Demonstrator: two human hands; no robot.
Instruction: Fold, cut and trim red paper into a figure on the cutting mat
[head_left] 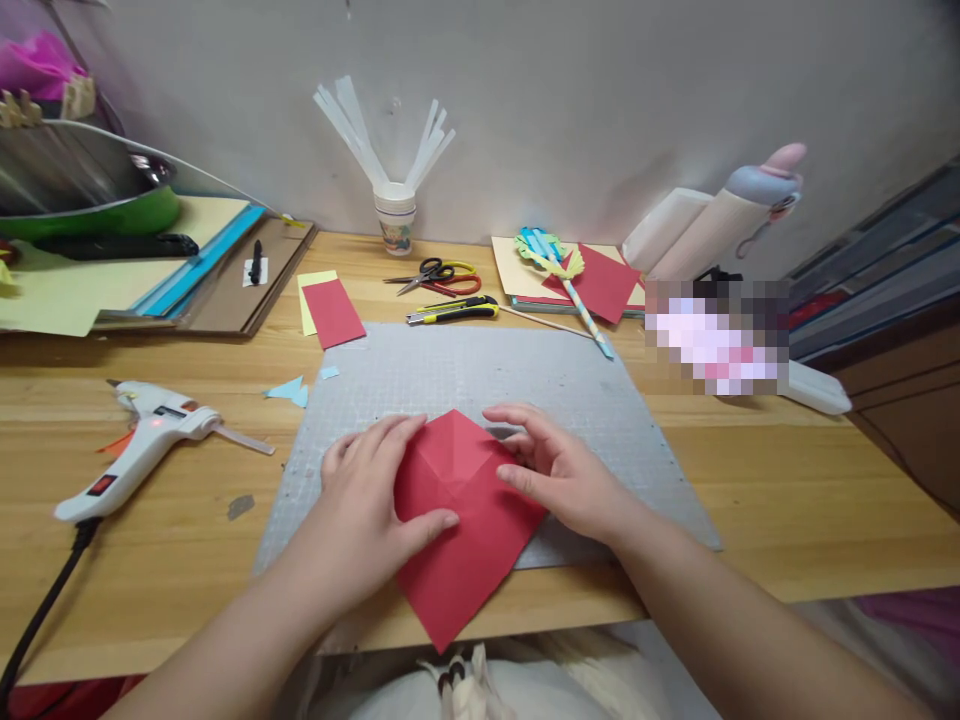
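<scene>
A square sheet of red paper [469, 560] with crossing crease lines lies turned cornerwise, its near corner reaching past the table's front edge. My left hand [367, 490] grips its left side, thumb flat on top and fingers along the edge. At the upper right edge is my right hand [559, 470], its thumb tip by the paper and its index finger stretched out apart from the thumb. The other right fingers are curled and partly hidden. Beneath the paper is a grey cutting mat [637, 450].
A glue gun [150, 440] with a lit light lies left. Behind the mat are scissors [431, 277], a yellow-black utility knife [454, 311], red paper pieces [334, 312], a paper flower [574, 290] and a cup [395, 225] of white sticks. Cardboard [247, 300] is stacked at left.
</scene>
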